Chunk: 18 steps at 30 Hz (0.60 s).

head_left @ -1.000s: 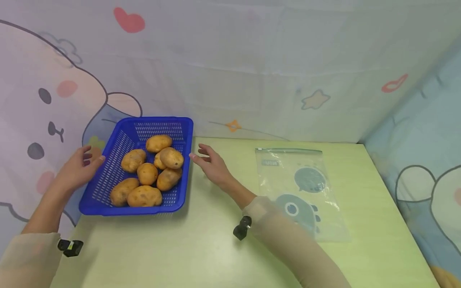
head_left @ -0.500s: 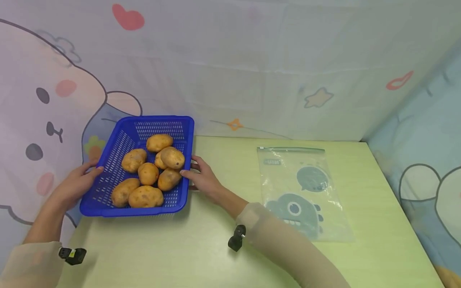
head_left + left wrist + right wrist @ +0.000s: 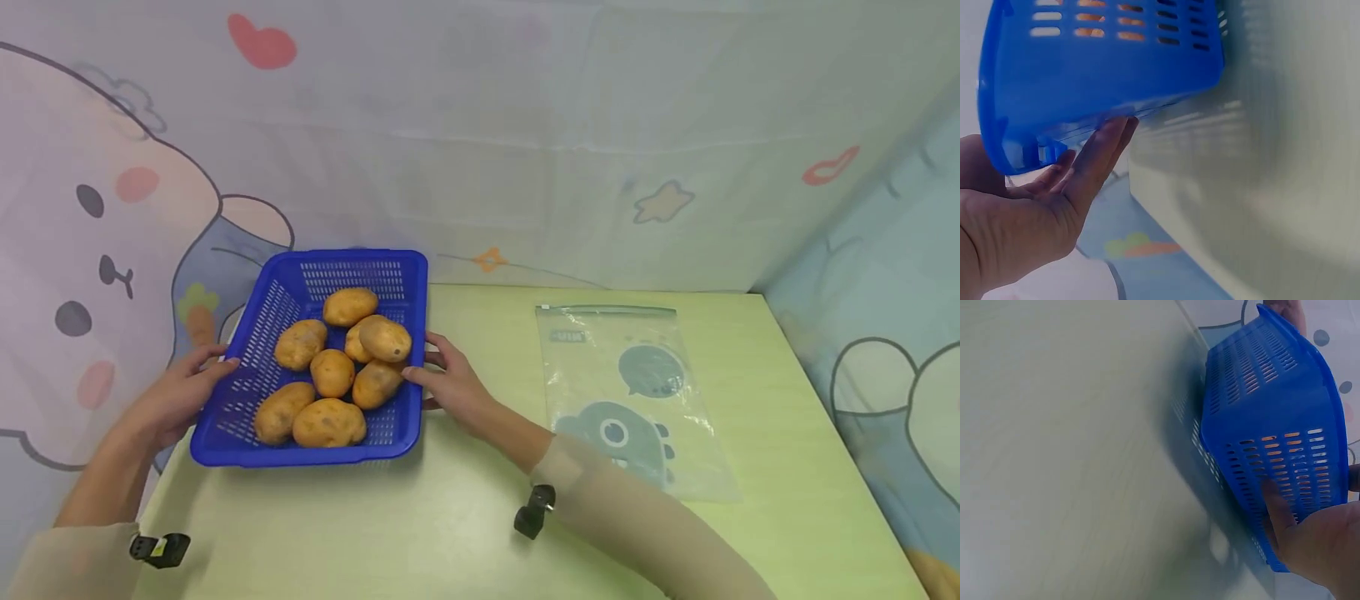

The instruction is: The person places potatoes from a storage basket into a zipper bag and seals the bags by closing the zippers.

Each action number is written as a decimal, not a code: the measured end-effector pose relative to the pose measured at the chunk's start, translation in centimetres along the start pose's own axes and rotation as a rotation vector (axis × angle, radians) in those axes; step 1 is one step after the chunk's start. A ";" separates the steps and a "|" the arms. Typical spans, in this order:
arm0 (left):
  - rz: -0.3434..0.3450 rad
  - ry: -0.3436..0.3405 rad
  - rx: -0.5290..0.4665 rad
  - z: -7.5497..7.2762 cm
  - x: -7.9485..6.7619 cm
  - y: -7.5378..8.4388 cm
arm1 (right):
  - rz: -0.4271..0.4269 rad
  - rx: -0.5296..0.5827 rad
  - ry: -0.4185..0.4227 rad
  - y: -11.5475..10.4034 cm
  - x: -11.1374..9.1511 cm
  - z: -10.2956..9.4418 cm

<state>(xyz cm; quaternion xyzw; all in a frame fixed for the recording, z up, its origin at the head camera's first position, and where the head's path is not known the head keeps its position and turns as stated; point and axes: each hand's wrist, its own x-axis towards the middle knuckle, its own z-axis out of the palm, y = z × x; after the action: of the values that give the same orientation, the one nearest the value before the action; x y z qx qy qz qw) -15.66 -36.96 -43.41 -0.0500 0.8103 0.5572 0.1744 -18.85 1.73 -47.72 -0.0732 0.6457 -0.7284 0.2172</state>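
Note:
A blue plastic basket [image 3: 300, 457] with slotted walls holds several potatoes [image 3: 332, 372], one lying on top of others at the right. The left hand [image 3: 176, 398] grips its left side, thumb over the rim. In the left wrist view that hand's fingers [image 3: 1094, 159] lie along the basket's outer wall. On the opposite side the right hand [image 3: 461, 385] holds the rim, its thumb on top and its fingers [image 3: 1279, 506] against the slotted wall in the right wrist view. The basket's shadow falls on the table close beneath it.
A flat clear zip bag [image 3: 622, 400] with a green closure and blue cartoon prints lies to the right on the pale table [image 3: 757, 400], partly covered by the right sleeve [image 3: 637, 517]. A printed cloth [image 3: 480, 125] hangs behind the table.
Both hands have come in from beside the basket and taken hold of its sides. The basket, with the potatoes in it, has shifted to the right and slightly nearer.

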 end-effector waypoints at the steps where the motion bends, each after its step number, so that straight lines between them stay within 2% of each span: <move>1: 0.002 -0.009 -0.004 -0.1 0.0 -0.1 | 0.000 -0.002 -0.006 0.0 -0.1 0.0; 6: 0.002 -0.023 -0.031 -0.5 -0.1 -0.5 | 0.013 -0.033 -0.010 0.2 0.0 0.1; 12: 0.011 -0.033 -0.058 3.3 0.5 0.5 | 0.025 -0.066 0.043 0.4 -2.1 -3.0; 18: 0.020 -0.031 -0.057 5.5 1.7 1.1 | 0.011 -0.084 0.084 0.3 -3.2 -5.0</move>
<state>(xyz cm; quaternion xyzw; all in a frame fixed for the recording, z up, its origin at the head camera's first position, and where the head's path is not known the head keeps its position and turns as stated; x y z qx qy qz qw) -16.27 -31.27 -44.78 -0.0381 0.7918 0.5824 0.1799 -17.83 7.55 -48.26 -0.0478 0.6846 -0.7019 0.1905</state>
